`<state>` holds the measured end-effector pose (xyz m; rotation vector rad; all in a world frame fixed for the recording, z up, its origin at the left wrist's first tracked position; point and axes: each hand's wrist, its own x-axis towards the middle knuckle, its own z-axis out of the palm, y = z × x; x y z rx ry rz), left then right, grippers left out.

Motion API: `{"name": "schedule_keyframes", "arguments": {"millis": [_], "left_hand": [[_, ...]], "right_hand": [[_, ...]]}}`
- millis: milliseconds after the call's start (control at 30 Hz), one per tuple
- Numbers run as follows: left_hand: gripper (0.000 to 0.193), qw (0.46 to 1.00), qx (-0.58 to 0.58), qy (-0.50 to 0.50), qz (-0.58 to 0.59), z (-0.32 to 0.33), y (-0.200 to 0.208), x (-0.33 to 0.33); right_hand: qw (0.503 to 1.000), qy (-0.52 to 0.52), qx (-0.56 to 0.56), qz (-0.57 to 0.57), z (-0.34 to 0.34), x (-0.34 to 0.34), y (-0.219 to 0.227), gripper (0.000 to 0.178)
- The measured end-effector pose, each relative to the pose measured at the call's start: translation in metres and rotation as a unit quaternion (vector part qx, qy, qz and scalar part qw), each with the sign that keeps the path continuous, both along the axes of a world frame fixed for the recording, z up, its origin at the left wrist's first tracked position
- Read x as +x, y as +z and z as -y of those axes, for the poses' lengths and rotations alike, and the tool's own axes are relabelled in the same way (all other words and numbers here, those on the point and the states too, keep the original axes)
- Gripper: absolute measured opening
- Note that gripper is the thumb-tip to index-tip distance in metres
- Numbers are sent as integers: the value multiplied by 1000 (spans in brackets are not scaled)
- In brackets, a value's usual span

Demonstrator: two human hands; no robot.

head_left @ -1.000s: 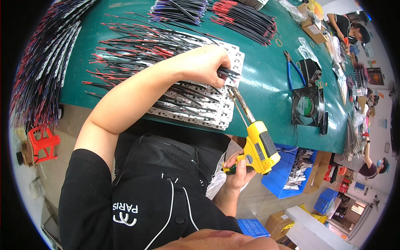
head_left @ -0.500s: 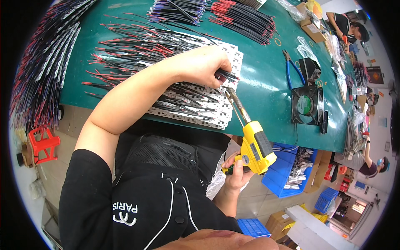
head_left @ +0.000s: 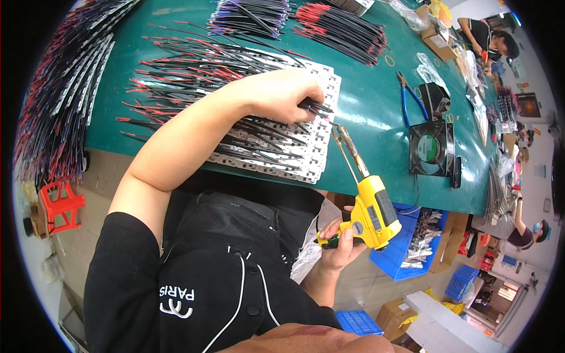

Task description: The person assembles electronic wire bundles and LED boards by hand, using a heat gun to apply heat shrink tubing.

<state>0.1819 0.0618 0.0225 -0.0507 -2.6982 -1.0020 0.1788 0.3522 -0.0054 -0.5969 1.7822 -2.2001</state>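
Observation:
My left hand reaches over the board and is closed on a few black wires, whose ends poke out past the fingertips. Below the board's right end, my right hand grips a yellow soldering gun by its handle. Its metal tip, with a thin tube alongside, points up toward those wire ends, just right of them. Under my left hand lie white connector boards in a panel, covered by rows of black and red wires running out to the left.
A green table carries bundles of red-tipped black wires and purple-tipped wires at the back. To the right are blue-handled pliers and a black fan. A blue bin sits below the edge. Co-workers are farther right.
The soldering gun has shifted right in my right hand, its tip moving away from the wire ends. My left hand stays almost in place with its wires.

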Motion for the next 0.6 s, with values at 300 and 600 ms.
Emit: {"name": "schedule_keyframes", "arguments": {"millis": [300,600], "left_hand": [[14,970,20,196,-143,2,18,-11],[18,993,37,108,-29,-1,12,-7]], "right_hand": [[1000,2,-9,10,2,-2,1,43],[1000,-12,-10,10,10,-6,-1,41]]}}
